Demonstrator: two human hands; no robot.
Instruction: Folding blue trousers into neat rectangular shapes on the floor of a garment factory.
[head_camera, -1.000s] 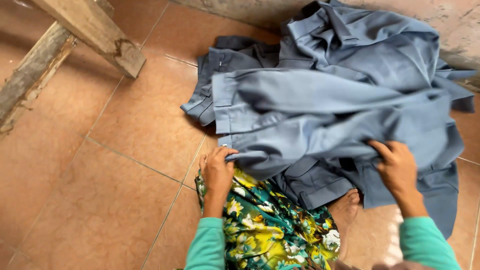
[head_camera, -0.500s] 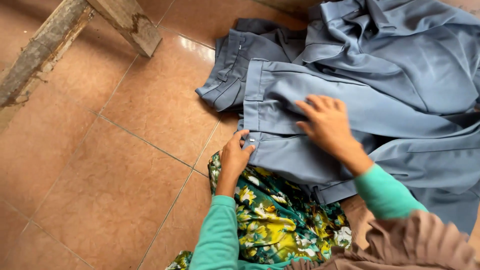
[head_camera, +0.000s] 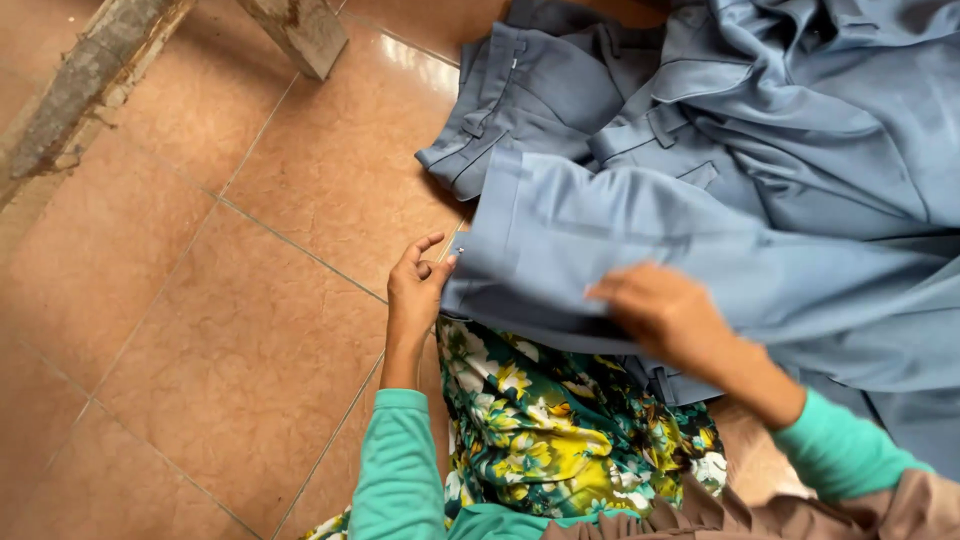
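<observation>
Rough, weathered wooden beams (head_camera: 90, 90) are seen at upper left over glossy terracotta floor tiles (head_camera: 230, 330). To the right, the corner of the smooth grey-blue trousers (head_camera: 640, 240) is pinched in the left hand (head_camera: 418, 285), its grip closed on the hem. A floral green-yellow fabric (head_camera: 560, 430) lies just below the trousers. The right hand (head_camera: 665, 315) is pressed flat on the trousers, grip open. Further crumpled grey-blue garments (head_camera: 800, 110) are piled behind.
</observation>
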